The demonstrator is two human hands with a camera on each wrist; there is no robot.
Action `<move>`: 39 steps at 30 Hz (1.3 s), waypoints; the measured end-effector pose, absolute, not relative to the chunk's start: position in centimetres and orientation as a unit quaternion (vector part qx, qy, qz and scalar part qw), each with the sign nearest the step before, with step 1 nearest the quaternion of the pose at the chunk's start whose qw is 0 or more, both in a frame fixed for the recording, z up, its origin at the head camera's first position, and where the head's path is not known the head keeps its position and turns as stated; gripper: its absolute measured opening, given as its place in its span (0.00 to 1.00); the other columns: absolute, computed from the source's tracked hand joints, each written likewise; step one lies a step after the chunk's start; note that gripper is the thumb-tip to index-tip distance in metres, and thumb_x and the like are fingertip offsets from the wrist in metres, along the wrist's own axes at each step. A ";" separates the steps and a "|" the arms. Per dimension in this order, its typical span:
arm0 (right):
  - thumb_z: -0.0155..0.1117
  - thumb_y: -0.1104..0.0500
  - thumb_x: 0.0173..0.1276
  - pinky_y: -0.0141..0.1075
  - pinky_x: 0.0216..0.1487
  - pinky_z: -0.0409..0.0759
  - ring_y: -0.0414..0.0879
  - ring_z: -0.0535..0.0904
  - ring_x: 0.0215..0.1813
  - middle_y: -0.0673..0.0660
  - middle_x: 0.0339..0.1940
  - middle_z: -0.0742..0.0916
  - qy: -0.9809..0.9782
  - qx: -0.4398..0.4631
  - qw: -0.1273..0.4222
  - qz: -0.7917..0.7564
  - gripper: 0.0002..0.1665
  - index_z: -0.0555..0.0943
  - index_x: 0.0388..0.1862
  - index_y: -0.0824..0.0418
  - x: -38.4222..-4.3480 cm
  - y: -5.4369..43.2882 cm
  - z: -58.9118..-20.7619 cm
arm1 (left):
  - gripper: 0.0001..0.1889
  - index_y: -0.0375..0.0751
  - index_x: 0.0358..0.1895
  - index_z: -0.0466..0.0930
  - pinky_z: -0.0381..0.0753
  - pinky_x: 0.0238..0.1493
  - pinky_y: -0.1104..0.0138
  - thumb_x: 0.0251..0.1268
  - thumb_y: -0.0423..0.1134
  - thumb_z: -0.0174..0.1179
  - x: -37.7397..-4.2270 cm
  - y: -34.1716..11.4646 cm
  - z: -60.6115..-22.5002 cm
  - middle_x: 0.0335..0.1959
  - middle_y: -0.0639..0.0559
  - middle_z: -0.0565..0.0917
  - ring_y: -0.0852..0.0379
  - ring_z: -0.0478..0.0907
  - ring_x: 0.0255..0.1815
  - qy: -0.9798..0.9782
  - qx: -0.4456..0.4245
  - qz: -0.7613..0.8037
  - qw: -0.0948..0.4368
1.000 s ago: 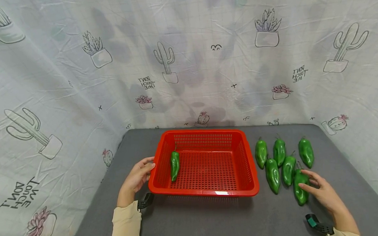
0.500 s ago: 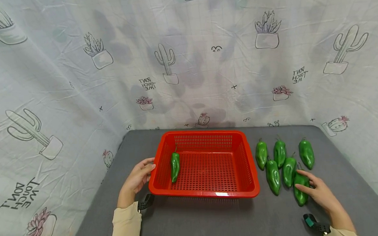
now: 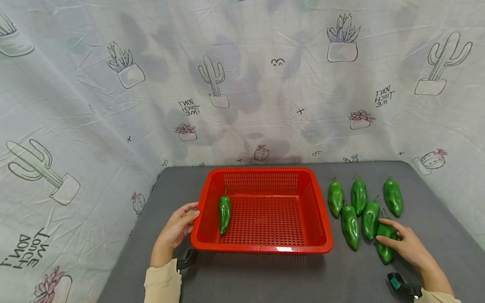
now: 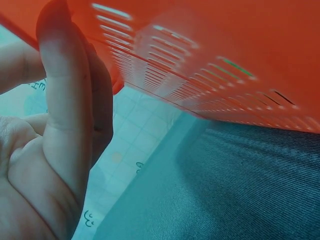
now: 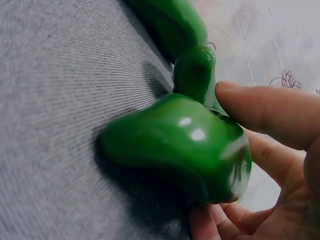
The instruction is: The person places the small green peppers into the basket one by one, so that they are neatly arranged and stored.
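My left hand [image 3: 181, 224] holds the left rim of a red plastic basket [image 3: 262, 250], thumb on the rim. In the left wrist view its fingers [image 4: 67, 95] reach up against the basket's slotted wall [image 4: 165, 55]. One long green pepper [image 3: 224, 214] lies inside the basket at the left. At the right, my right hand [image 3: 410, 248] grips a green pepper [image 3: 385, 242] lying on the grey cloth. The right wrist view has this pepper [image 5: 175, 145] with the thumb [image 5: 265, 107] at its stem end and fingertips beneath; its stem is mostly hidden.
Several more green peppers lie right of the basket, among them a pepper [image 3: 371, 220] close beside the held one and a pepper [image 3: 393, 197] apart at the far right. A white curtain [image 3: 263, 77] with cactus drawings surrounds the grey table [image 3: 258, 288].
My right hand has moved slightly left and closer round the nearest pepper, its thumb now farther across it. The left hand and basket have stayed in place.
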State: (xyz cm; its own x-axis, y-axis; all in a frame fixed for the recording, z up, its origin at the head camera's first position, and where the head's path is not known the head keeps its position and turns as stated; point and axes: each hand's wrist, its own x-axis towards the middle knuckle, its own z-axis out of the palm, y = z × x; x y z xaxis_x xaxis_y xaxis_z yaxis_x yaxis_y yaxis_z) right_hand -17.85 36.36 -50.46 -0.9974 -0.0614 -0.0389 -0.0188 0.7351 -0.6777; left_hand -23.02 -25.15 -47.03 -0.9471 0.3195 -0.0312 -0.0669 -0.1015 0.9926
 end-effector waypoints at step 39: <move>0.61 0.48 0.67 0.45 0.47 0.73 0.73 0.60 0.64 0.81 0.69 0.58 0.901 0.057 0.060 -0.426 0.43 0.56 0.71 0.67 -16.7 36.5 -49.9 | 0.26 0.23 0.66 0.52 0.84 0.40 0.66 0.73 0.32 0.47 -22.9 -25.1 -46.8 0.42 0.52 0.84 0.59 0.84 0.37 0.660 0.088 0.734 0.132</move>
State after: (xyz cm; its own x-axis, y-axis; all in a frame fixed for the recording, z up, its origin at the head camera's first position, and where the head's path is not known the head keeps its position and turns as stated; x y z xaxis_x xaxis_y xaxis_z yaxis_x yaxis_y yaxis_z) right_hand -16.71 36.49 -49.89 -0.9863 0.0504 -0.1568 0.1533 0.6301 -0.7612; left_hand -22.90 -25.12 -46.81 -0.9493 0.3112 -0.0450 -0.0776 -0.0931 0.9926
